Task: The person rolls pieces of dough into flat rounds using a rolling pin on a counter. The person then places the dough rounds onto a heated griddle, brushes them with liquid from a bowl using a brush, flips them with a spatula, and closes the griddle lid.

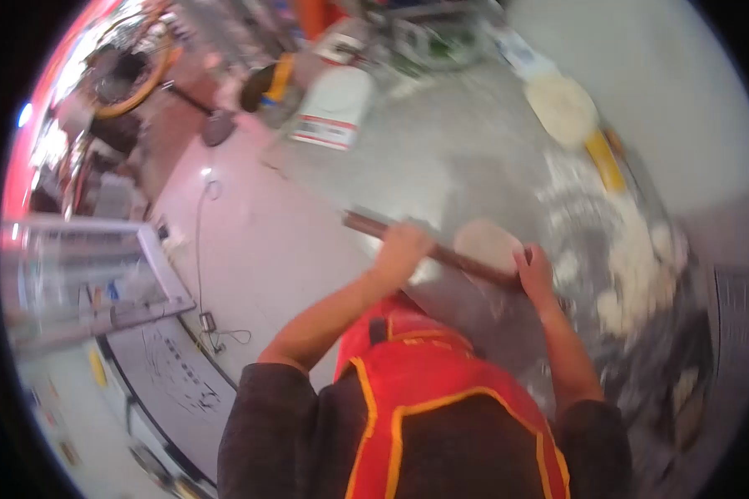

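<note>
A brown wooden rolling pin point(466, 264) lies slantwise over a flat round of pale dough point(487, 243), crossing its near side. My left hand point(404, 252) is wrapped round the pin left of the dough. At the pin's other end, my right hand point(536, 273) is closed, its fingertips close to the dough's right edge. Blur hides whether those fingers also touch the dough. Both rest low over the grey work surface point(483, 125), which is dusted with flour.
Loose flour and dough lumps point(632, 274) lie to the right. Beyond them are a pale round item point(562, 108) and a yellow handle-like piece point(605, 162). A white package with red stripes point(333, 108) stands at the back left. A red apron point(441, 366) covers my front.
</note>
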Available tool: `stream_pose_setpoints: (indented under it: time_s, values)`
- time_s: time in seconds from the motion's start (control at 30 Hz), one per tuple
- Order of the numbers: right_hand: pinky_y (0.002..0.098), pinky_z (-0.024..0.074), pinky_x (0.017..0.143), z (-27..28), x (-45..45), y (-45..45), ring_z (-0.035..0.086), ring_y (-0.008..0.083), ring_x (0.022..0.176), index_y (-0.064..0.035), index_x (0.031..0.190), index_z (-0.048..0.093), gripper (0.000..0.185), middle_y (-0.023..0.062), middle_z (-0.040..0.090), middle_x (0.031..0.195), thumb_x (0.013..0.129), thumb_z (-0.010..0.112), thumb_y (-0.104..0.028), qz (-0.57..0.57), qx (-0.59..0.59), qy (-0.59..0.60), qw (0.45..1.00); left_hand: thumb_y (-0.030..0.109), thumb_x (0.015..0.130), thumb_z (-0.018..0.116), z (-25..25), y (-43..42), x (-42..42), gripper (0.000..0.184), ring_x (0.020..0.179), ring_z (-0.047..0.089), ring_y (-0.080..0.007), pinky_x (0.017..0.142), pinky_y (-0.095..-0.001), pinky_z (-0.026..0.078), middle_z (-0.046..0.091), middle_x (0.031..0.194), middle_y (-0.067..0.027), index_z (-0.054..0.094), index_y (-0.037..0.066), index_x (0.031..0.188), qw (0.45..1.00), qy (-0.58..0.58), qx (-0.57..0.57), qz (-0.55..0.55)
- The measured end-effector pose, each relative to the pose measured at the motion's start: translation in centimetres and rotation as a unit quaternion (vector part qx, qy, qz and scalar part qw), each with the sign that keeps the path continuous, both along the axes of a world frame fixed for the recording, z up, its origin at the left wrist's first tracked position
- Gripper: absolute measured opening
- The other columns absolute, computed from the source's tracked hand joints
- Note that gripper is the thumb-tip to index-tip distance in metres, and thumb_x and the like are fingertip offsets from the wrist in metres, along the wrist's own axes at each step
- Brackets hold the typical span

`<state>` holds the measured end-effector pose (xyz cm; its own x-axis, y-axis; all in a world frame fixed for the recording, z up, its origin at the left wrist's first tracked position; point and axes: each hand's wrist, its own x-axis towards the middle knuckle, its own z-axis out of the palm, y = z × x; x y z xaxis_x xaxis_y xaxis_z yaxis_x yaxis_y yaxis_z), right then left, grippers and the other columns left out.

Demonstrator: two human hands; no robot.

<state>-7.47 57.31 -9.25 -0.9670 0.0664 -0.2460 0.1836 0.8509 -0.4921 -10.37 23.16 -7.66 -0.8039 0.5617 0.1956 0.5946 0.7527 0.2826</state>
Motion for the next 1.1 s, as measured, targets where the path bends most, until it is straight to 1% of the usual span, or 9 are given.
stream_pose_setpoints:
  time_s: [0.03,0.07,0.27,0.37,0.57,0.77,0.9,1.03,1.1]
  values:
    - [0.0481,0.0405,0.094,1.3,3.6,0.0,0.054,0.0389,0.108,-0.0019,0.117,0.057,0.044,0.0203,0.059,0.114,0.083,0.068,-0.027,-0.028,0.034,0.073,0.996,0.016,0.070,0.066,0.0,0.2,0.1,0.029,0.098,0.056,-0.0268,0.093,-0.0469,0.040,0.055,0.086,-0.0050,0.063,0.011,0.099,1.000,0.017,0.004,0.017]
    - [0.0484,0.0386,0.099,1.8,5.6,-0.1,0.052,0.0383,0.114,-0.0026,0.122,0.055,0.045,0.0195,0.058,0.120,0.085,0.067,-0.025,-0.044,0.068,0.153,0.985,0.017,0.075,0.065,0.4,0.3,0.1,0.041,0.112,0.053,-0.0297,0.104,-0.0504,0.033,0.059,0.102,-0.0078,0.061,0.012,0.116,1.000,-0.001,0.008,0.016]
    - [0.0568,0.0203,0.112,0.0,5.2,1.2,0.032,0.0330,0.138,-0.0028,0.140,0.040,0.054,0.0152,0.039,0.147,0.091,0.055,-0.020,-0.081,0.232,0.159,0.956,0.037,0.092,0.054,0.0,3.1,-3.6,0.061,0.140,0.031,-0.0317,0.111,-0.0567,0.021,0.036,0.151,-0.0129,0.039,0.012,0.146,0.993,-0.073,-0.044,0.078]
    - [0.0572,0.0176,0.113,-0.1,-3.2,3.8,0.029,0.0312,0.142,-0.0026,0.143,0.037,0.054,0.0137,0.036,0.151,0.096,0.048,-0.026,-0.080,0.280,0.135,0.947,0.044,0.094,0.048,-0.2,6.6,-11.6,0.064,0.141,0.030,-0.0325,0.112,-0.0566,0.021,0.034,0.153,-0.0127,0.037,0.009,0.146,0.990,0.015,-0.118,0.072]
    - [0.0542,0.0202,0.113,0.4,-11.5,6.7,0.033,0.0338,0.139,-0.0019,0.144,0.036,0.053,0.0174,0.037,0.149,0.098,0.046,-0.026,-0.112,0.253,0.204,0.939,0.046,0.095,0.046,-0.9,10.4,-20.9,0.068,0.141,0.029,-0.0344,0.114,-0.0566,0.017,0.033,0.153,-0.0139,0.032,0.007,0.148,0.991,0.102,-0.055,0.064]
    - [0.0554,0.0204,0.113,1.4,6.2,0.9,0.032,0.0384,0.138,0.0007,0.141,0.038,0.050,0.0225,0.038,0.146,0.096,0.048,-0.019,-0.049,0.137,0.149,0.978,0.037,0.083,0.064,-1.4,2.1,-3.4,0.075,0.137,0.035,-0.0382,0.112,-0.0547,0.024,0.039,0.148,-0.0199,0.039,-0.003,0.141,0.999,-0.027,-0.015,0.036]
    - [0.0534,0.0223,0.113,1.6,1.3,4.2,0.034,0.0366,0.137,-0.0019,0.142,0.038,0.051,0.0213,0.039,0.147,0.096,0.047,-0.021,-0.037,0.244,0.206,0.947,0.039,0.089,0.057,-0.5,3.6,-10.8,0.065,0.137,0.036,-0.0371,0.112,-0.0507,0.026,0.040,0.147,-0.0208,0.043,-0.002,0.139,0.999,-0.034,0.005,0.018]
    - [0.0544,0.0245,0.111,0.2,0.2,3.3,0.033,0.0364,0.138,-0.0007,0.143,0.037,0.056,0.0202,0.038,0.148,0.094,0.052,-0.024,-0.041,0.206,0.150,0.966,0.045,0.095,0.047,-0.5,4.1,-9.0,0.064,0.140,0.032,-0.0357,0.115,-0.0492,0.022,0.039,0.148,-0.0217,0.042,-0.001,0.140,0.995,-0.012,-0.057,0.086]
    - [0.0541,0.0233,0.112,2.5,6.7,0.8,0.033,0.0368,0.138,-0.0013,0.143,0.036,0.057,0.0211,0.037,0.148,0.094,0.053,-0.025,-0.041,0.190,0.090,0.977,0.040,0.091,0.055,-0.2,1.9,-4.1,0.068,0.141,0.029,-0.0361,0.115,-0.0511,0.020,0.037,0.148,-0.0232,0.038,-0.001,0.142,0.994,-0.050,-0.069,0.068]
